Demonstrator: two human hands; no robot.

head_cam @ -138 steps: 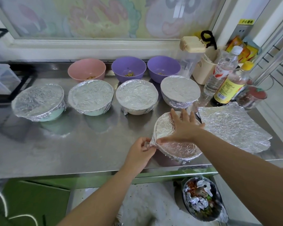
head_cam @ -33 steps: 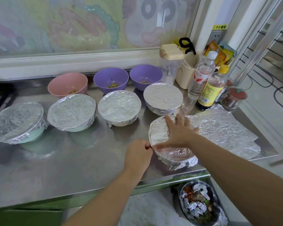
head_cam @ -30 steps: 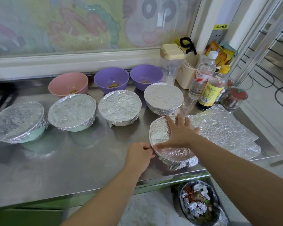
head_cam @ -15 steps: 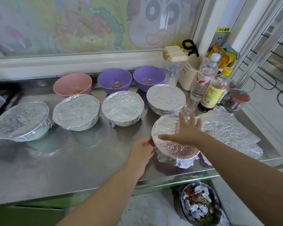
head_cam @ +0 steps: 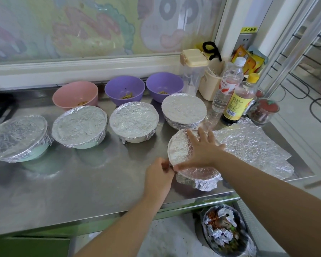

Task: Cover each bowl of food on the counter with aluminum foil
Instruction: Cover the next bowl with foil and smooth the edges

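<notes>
A: State of the left hand (head_cam: 158,175)?

B: Fingers curled. Thumb and fingertips (head_cam: 168,166) pinch the edge of the foil (head_cam: 180,147) at the near-left rim of the front bowl. The bowl itself is hidden under the foil. It stands near the front edge of the counter (head_cam: 82,182), just left of the spare foil sheet (head_cam: 252,149).

A: Right hand (head_cam: 202,151)?

B: Fingers (head_cam: 191,135) straight and spread, palm flat on the foil top, pressing down. It grips nothing.

A: Condition of the cover?

B: Smooth over the top. The foil skirt (head_cam: 202,182) on the near-right side flares loose and is not tucked under the rim.

A: Likely faults from here?

B: Three, in my judgement. First, too hard a pull at the pinch could tear the thin foil at the rim. Second, excess palm pressure could dent or puncture the top. Third, the bowl sits close to the front edge, above the waste bin (head_cam: 224,232). A sideways tug with too little palm load could slide it off.

A: Work remaining?

B: Four covered bowls (head_cam: 133,120) stand in a row behind. The pink bowl (head_cam: 75,94) and two purple bowls (head_cam: 124,90) at the back are uncovered.
</notes>
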